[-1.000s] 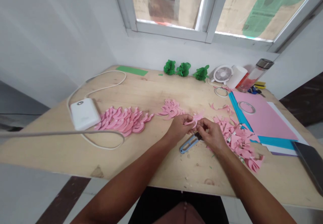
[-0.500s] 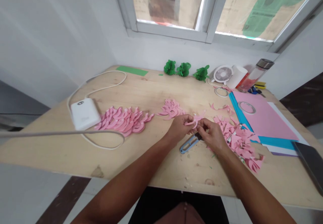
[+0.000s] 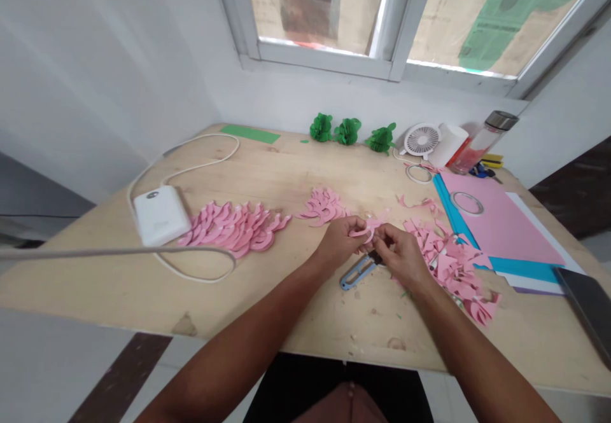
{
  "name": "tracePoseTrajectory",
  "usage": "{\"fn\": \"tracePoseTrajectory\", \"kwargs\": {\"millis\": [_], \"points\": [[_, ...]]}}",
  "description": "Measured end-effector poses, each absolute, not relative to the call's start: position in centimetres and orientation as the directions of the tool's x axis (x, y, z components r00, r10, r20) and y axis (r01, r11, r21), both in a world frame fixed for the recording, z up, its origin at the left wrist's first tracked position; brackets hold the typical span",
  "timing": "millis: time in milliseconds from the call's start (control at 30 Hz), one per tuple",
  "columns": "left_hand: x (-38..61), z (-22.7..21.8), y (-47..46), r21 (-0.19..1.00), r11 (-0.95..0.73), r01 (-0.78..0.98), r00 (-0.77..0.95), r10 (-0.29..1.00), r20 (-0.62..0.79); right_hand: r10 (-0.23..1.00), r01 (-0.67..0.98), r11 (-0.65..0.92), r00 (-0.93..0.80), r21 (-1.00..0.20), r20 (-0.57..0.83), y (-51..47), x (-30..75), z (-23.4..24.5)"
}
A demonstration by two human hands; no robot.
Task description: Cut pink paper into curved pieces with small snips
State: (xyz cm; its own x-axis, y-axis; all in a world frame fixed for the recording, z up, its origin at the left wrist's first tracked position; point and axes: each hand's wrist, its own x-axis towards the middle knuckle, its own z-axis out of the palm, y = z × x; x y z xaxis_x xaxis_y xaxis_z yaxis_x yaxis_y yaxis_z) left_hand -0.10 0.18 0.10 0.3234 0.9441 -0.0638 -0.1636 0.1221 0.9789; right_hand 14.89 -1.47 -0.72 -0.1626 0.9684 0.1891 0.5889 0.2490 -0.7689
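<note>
Between my two hands is a curved pink paper cutout (image 3: pixel 372 226), pinched at the fingertips. My left hand (image 3: pixel 344 237) is closed on its left side, and my right hand (image 3: pixel 397 249) is closed on its right side. Just under my hands lies a thread snipper with a light blue handle (image 3: pixel 356 275); its blade end is partly hidden by my right hand. A small pile of pink cutouts (image 3: pixel 324 205) sits beyond my left hand. Farther left, overlapping rows of curvy pink cutouts (image 3: pixel 236 226) cover the wood. Pink paper scraps (image 3: pixel 456 267) are heaped beside my right hand.
A white power bank (image 3: pixel 162 215) with a looping cable stands at left. Green paper shapes (image 3: pixel 347 131) line the wall, near a small fan (image 3: pixel 422 140) and a bottle (image 3: pixel 484 143). Stacked coloured sheets (image 3: pixel 510 226), bearing a metal ring (image 3: pixel 466 203), and a dark phone (image 3: pixel 585 308) lie right.
</note>
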Motion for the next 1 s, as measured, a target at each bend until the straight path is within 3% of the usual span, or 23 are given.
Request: {"fn": "tracePoseTrajectory", "kwargs": {"millis": [1000], "points": [[-0.06,0.03,0.1,0.982,0.122,-0.146,0.33,0.942,-0.068,0.964,0.625,0.258,-0.218,-0.737,0.152,-1.4,14.94,-0.54]]}}
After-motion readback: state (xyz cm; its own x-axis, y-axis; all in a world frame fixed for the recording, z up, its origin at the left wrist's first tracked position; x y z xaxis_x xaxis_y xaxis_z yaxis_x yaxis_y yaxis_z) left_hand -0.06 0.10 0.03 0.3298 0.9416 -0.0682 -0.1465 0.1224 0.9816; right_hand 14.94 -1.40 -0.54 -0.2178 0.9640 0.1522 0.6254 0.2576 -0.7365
